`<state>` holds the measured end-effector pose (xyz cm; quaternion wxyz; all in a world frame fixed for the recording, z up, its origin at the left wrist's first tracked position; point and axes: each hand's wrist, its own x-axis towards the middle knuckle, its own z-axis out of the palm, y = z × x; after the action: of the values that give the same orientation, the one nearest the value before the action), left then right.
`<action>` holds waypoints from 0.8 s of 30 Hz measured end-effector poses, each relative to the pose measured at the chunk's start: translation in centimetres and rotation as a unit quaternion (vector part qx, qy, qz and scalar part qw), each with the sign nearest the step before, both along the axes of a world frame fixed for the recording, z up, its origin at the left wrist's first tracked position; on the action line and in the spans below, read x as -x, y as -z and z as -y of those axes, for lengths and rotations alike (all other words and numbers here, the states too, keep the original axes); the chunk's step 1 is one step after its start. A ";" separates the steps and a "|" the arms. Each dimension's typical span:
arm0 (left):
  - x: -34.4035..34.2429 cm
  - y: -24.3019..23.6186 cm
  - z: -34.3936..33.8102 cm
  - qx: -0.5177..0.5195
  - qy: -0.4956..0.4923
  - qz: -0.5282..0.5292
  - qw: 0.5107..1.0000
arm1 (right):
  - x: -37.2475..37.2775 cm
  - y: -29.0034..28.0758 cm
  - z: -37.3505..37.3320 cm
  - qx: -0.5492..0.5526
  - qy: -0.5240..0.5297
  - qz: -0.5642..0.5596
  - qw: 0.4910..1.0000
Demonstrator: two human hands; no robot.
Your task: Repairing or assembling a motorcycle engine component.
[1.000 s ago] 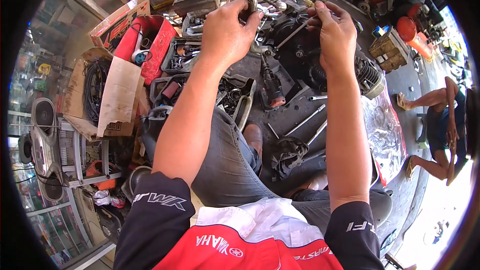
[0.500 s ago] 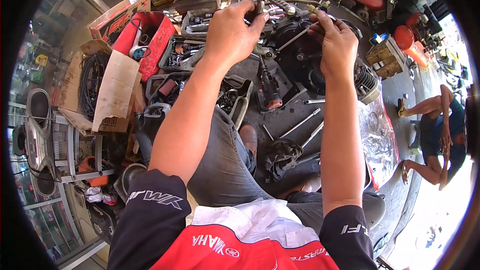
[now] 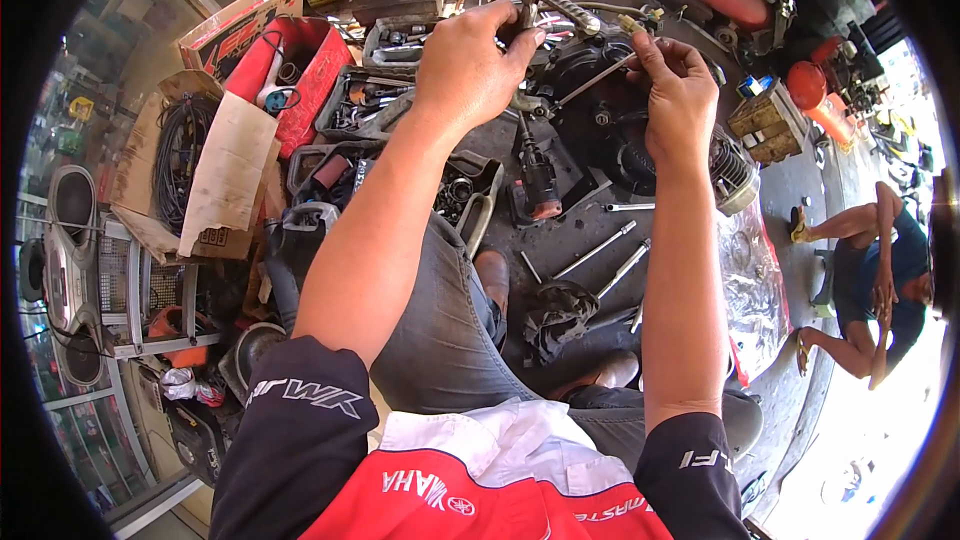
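At the top middle, my left hand (image 3: 470, 65) is closed, thumb and fingers gripping a metal part (image 3: 530, 12). A ridged, spring-like metal rod (image 3: 565, 8) runs rightward from its top; I cannot tell its exact kind. My right hand (image 3: 678, 90) pinches a small yellowish piece (image 3: 630, 24) between thumb and fingertips; its kind is unclear. Below both hands lies a dark engine (image 3: 625, 155) with a finned cylinder (image 3: 736, 172), partly hidden by my right forearm. A thin metal rod (image 3: 595, 78) slants across the engine toward my right hand.
A power driver (image 3: 537, 175), metal wrenches (image 3: 596, 248) and a dark cloth (image 3: 558, 318) lie on the floor. Open tool cases (image 3: 485, 190), a red container (image 3: 318, 100) and a cardboard box (image 3: 228, 185) crowd the left. Another person (image 3: 880, 280) sits at the right beyond plastic sheeting (image 3: 750, 290).
The view has shifted slightly. My right hand has turned a little, and the yellowish piece stands out more clearly at its fingertips. My left hand keeps its grip on the metal part.
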<state>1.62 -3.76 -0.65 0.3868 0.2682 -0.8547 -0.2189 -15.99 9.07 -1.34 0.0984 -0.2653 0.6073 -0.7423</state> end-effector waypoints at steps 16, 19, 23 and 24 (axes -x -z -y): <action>-0.2 0.2 0.3 0.007 0.000 0.010 1.000 | -1.8 0.1 0.4 0.036 -0.012 0.173 0.984; -0.2 0.2 0.2 0.013 -0.005 0.003 1.000 | -2.8 0.3 1.4 0.095 0.003 0.198 0.976; -0.2 0.3 0.3 0.005 -0.002 0.015 1.000 | -3.8 0.9 2.5 0.165 0.022 0.165 0.972; -0.2 0.3 0.4 0.003 -0.004 0.014 1.000 | -3.9 1.0 2.7 0.158 0.034 0.148 0.976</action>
<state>1.83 -4.12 -0.95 0.3761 0.2737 -0.8597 -0.2109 -12.11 6.37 -2.32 0.1187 -0.1434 0.4702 -0.8627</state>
